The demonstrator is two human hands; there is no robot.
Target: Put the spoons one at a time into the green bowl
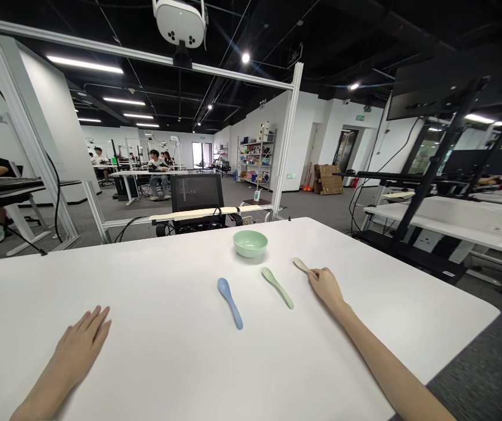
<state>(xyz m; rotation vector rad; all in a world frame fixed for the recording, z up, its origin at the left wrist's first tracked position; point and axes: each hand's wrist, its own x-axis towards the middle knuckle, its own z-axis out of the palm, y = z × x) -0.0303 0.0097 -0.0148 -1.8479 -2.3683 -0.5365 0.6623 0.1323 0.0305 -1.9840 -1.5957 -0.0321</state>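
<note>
A person's right hand (326,287) pinches a cream plastic spoon (300,265) near the far side of a white table (154,275), while the left hand (80,344) lies open and palm down on the tabletop, well apart from the right and touching nothing else. The fingers appear to close on the spoon's narrow part, though they hide much of it from the head camera, so the exact grip is hard to judge; only its rounded end shows, angled up and to the left. The held spoon forms the right end of a loose row: a pale green spoon (277,287) lies near it, with a blue spoon (229,303) farther left. The two free spoons slant the same way, their wide ends away from the person, a placement that seems to leave their handles easy to reach. A mint-green bowl (249,243) stands upright beyond them, near the table's far edge. Past an aluminium frame (292,134), co-workers (156,169) sit at benches, and a shelving unit (256,155) stands by the far wall.
</note>
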